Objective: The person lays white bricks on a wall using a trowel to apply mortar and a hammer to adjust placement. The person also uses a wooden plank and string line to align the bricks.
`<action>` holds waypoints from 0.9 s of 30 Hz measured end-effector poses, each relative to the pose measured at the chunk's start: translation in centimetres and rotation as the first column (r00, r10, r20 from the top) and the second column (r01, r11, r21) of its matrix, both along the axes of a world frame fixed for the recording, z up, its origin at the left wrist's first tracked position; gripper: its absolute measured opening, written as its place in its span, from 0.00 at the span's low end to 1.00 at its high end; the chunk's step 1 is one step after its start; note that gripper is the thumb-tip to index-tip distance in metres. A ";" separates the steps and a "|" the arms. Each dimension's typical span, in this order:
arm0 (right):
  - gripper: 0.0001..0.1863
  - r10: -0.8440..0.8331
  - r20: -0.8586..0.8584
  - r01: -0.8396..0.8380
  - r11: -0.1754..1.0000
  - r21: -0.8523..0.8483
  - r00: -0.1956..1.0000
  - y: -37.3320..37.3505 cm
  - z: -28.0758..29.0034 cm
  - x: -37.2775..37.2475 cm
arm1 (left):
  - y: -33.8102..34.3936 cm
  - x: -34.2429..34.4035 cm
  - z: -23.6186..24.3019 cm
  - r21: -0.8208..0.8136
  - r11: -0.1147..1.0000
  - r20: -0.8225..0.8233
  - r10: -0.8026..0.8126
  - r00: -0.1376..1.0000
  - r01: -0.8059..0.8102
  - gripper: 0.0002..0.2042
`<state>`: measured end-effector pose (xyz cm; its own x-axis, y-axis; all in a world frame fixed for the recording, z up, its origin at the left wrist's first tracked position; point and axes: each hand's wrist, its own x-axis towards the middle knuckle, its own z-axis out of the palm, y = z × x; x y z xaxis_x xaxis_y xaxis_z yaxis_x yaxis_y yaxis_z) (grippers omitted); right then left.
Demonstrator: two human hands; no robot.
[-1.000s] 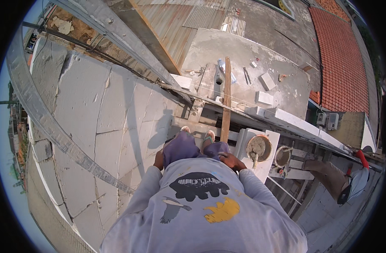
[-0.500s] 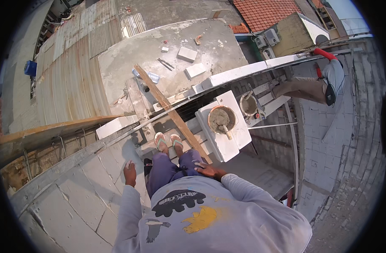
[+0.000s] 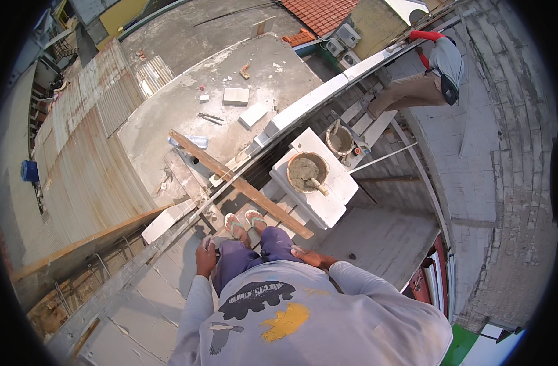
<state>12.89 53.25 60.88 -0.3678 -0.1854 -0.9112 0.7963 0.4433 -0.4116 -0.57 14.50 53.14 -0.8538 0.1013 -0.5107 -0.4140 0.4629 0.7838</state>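
My left hand [image 3: 205, 257] hangs beside my left thigh, over the pale block wall, with its fingers loosely bent and nothing visible in them. Flat on my right thigh, over the purple trousers [image 3: 236, 259], rests my right hand [image 3: 310, 257], open and holding nothing. A long wooden plank [image 3: 242, 185] slants across in front of my knees. Beyond my right hand, a bucket of wet mortar [image 3: 304, 172] stands on stacked white blocks [image 3: 331, 210]. A trowel [image 3: 319, 186] leans in the bucket, its handle over the rim. Both hands are apart from these.
A second mortar bucket [image 3: 340, 141] stands farther right. There, a co-worker [image 3: 434, 73] in red sleeves bends over the wall edge. Loose white blocks [image 3: 236, 96] and pliers-like tools [image 3: 210, 118] lie on the concrete roof [image 3: 169, 116]. An opening drops below the scaffold boards [image 3: 376, 131].
My view has turned and shifted, so the buckets, roof and co-worker sit farther left. My left hand has come closer to my thigh; my right hand stays on the other thigh.
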 end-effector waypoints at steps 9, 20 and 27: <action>0.53 -0.258 0.253 0.259 0.966 0.030 0.933 0.3 4.9 5.8 | -2.7 2.9 -3.7 -0.079 0.997 0.068 -0.003 0.998 0.009 0.21; 0.54 -0.365 0.277 0.373 0.928 0.026 0.889 -0.6 5.3 7.7 | -7.2 7.3 -6.8 -0.140 0.987 0.193 -0.047 0.980 0.075 0.21; 0.55 -0.396 0.311 0.417 0.909 0.001 0.864 -1.1 4.1 7.7 | -1.5 1.7 -1.5 -0.029 1.000 0.181 -0.002 0.983 0.007 0.21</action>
<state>20.62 52.17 65.01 -0.1371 -0.1402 -0.9806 0.9891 0.0345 -0.1432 1.10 12.98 51.66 -0.7465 0.0877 -0.6596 -0.5457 0.4865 0.6823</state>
